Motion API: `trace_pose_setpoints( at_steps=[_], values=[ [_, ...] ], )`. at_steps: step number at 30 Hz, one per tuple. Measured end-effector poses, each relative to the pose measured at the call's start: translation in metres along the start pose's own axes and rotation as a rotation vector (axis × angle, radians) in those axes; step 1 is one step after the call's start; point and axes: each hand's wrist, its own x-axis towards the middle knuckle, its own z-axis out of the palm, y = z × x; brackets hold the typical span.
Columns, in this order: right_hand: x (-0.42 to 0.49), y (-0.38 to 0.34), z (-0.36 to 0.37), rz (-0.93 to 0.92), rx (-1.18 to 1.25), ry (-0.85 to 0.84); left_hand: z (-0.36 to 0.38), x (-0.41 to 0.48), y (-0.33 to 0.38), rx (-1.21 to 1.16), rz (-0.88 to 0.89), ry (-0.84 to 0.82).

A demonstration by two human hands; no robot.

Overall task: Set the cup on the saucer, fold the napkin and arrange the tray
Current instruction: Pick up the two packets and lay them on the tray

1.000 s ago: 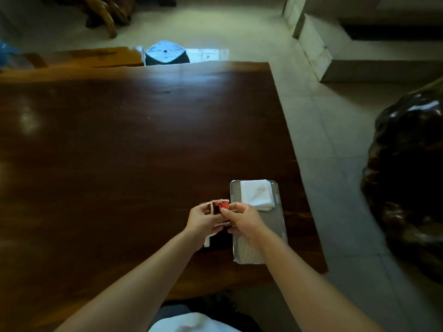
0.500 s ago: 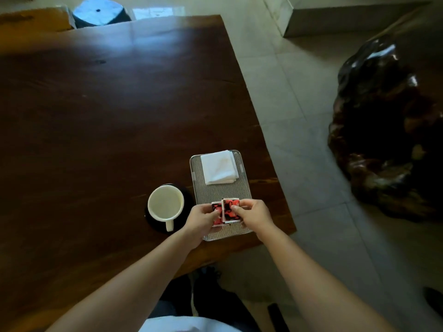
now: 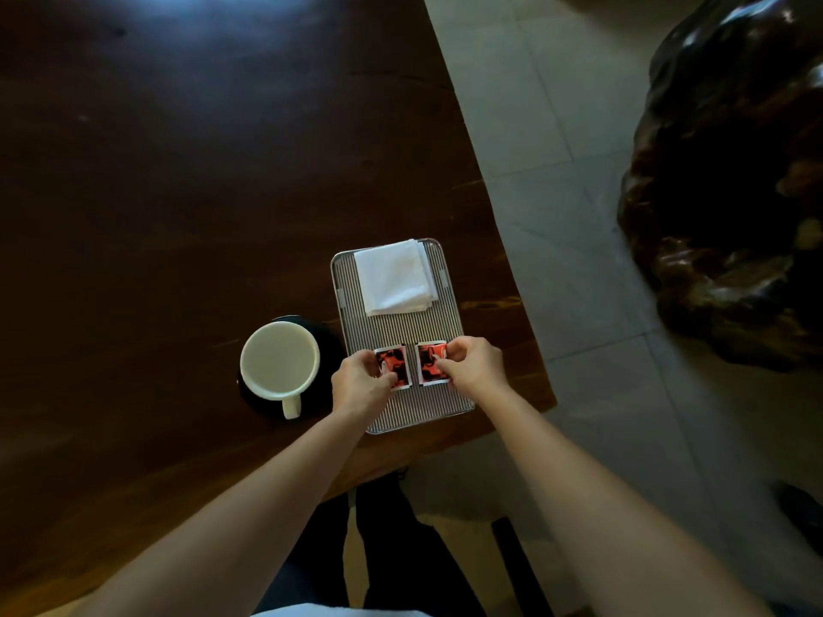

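A ribbed metal tray (image 3: pixel 401 331) lies near the table's right front corner. A folded white napkin (image 3: pixel 394 277) rests on its far half. Two red-and-black sachets lie side by side on its near half. My left hand (image 3: pixel 360 385) pinches the left sachet (image 3: pixel 394 365), and my right hand (image 3: pixel 474 365) pinches the right sachet (image 3: pixel 429 362). To the left of the tray a white cup (image 3: pixel 279 365) stands on a dark saucer (image 3: pixel 327 345), handle pointing toward me.
The dark wooden table (image 3: pixel 178 193) stretches far to the left and back. Its right edge runs close beside the tray, with tiled floor (image 3: pixel 556 180) beyond. A large dark carved wooden piece (image 3: pixel 735 193) stands on the floor at right.
Both sachets, held together above the tray before, now lie apart side by side on its near half. The camera has tilted down and closer.
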Motion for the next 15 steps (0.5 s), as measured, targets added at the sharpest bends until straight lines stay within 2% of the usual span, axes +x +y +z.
trace_pose_setpoints(
  at_steps=[9,15],
  values=[
    [-0.004,-0.005,0.007,-0.054,-0.209,0.089,-0.002,-0.009,0.007,0.252,0.083,0.065],
    [-0.008,-0.001,0.008,-0.067,-0.226,0.11,-0.002,-0.014,0.009,0.372,0.134,0.09]
  ],
)
